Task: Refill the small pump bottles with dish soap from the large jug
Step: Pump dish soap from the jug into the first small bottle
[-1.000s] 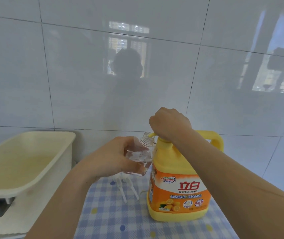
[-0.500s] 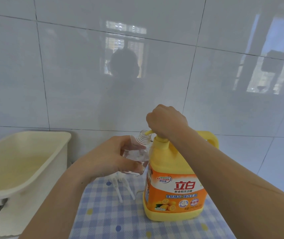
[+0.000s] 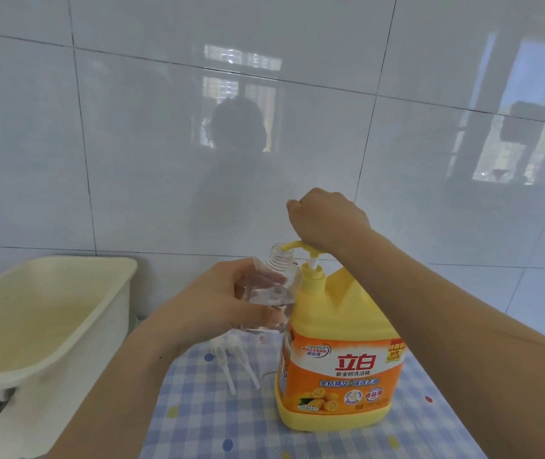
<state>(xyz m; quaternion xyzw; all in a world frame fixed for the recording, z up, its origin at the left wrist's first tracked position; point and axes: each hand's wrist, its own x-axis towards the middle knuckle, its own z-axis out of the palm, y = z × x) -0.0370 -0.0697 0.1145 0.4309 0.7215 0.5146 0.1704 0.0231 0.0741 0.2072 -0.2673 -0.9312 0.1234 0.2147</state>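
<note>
A large yellow and orange dish soap jug [image 3: 337, 352] stands on the checked tablecloth [image 3: 231, 422]. Its yellow pump head [image 3: 294, 245] is raised, the white stem showing, and the spout points into the open threaded neck of a small clear bottle [image 3: 272, 283]. My left hand [image 3: 218, 303] grips that bottle, tilted, beside the jug's neck. My right hand [image 3: 325, 220] rests curled on top of the pump head. Two white pump tops [image 3: 231, 356] with dip tubes lie on the cloth behind my left hand.
A cream plastic tub [image 3: 49, 313] sits at the left, next to the cloth. A glossy white tiled wall [image 3: 132, 144] rises right behind the jug. Checked cloth lies bare in front of the jug.
The pump head has risen from its pressed-down position and my right hand has come up with it. My left hand keeps the small bottle at the spout.
</note>
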